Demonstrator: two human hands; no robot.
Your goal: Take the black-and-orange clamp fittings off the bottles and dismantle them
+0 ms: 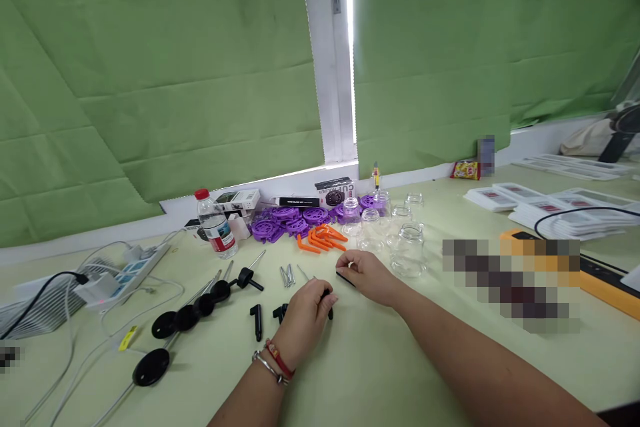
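My left hand, with bracelets at its wrist, is closed around a black plastic part that is mostly hidden by the fingers. A thin metal rod shows just beyond those fingers; whether it is held I cannot tell. To the right, my right hand pinches a small narrow black piece. Left of my left hand lies a black crank-shaped handle, with more black parts partly behind the wrist. Several screws lie past my left hand. Glass jars stand beyond my right hand.
Orange crank-shaped pieces and purple plastic parts are piled at the back, near a water bottle. Rods with black discs, cables and a power strip lie left. White flat packs are stacked right.
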